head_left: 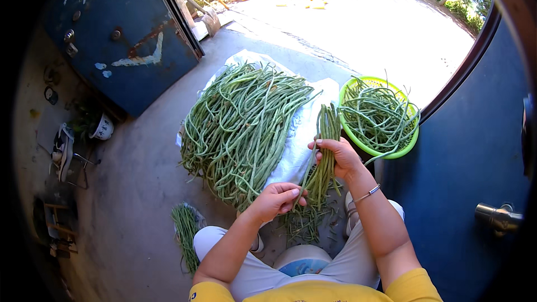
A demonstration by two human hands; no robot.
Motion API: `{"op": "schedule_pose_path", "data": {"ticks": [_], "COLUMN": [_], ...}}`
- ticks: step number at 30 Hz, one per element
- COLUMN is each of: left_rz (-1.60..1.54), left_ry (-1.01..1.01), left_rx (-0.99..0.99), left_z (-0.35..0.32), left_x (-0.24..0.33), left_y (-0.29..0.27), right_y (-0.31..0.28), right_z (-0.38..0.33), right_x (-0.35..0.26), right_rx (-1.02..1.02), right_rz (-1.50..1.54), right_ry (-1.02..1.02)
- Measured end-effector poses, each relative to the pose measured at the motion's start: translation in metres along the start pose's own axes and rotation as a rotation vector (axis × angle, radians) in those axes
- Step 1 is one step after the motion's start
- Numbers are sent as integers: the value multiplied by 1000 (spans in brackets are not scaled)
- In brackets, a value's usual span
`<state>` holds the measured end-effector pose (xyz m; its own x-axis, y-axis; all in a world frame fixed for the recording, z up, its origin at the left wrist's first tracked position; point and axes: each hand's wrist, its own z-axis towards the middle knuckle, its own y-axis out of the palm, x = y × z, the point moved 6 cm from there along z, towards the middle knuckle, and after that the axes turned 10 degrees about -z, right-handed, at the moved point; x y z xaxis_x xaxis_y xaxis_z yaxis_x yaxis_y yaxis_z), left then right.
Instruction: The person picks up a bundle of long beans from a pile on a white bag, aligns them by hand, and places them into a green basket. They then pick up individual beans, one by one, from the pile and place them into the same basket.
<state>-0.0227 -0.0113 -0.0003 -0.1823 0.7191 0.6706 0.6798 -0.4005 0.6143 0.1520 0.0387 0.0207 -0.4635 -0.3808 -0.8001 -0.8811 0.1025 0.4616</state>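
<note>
- Head view shows the right hand [335,156] clenched around the middle of a bundle of long green beans [324,156], held upright above the concrete floor [140,190].
- The left hand [275,200] pinches the lower ends of the same bundle with its fingers.
- A large heap of long green beans [240,128] lies on a white plastic sack [302,134], just left of the bundle.
- A round green plastic basket [405,148] with more beans stands near the right hand.

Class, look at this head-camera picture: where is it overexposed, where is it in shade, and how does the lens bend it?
Head view: the sunlit pavement beyond the doorway is blown out to near white; the bean pile, green basket and both hands sit in even shade, sharp; the blue door edges curve, and the corners go black from the fisheye.
</note>
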Motion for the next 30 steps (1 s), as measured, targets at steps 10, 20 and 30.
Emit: {"op": "schedule_pose_path", "data": {"ticks": [10, 20, 30], "left_rz": [-241, -136, -77], "left_ry": [1, 2, -18], "left_rx": [-79, -48, 4], "left_z": [-3, -3, -2], "left_x": [5, 0, -3], "left_y": [0, -2, -3], "right_y": [-22, -30, -38], "right_z": [1, 3, 2], "right_x": [-14, -13, -21], "right_rx": [148, 189, 253], "right_rz": [81, 102, 122], "right_ry": [-63, -92, -166]}}
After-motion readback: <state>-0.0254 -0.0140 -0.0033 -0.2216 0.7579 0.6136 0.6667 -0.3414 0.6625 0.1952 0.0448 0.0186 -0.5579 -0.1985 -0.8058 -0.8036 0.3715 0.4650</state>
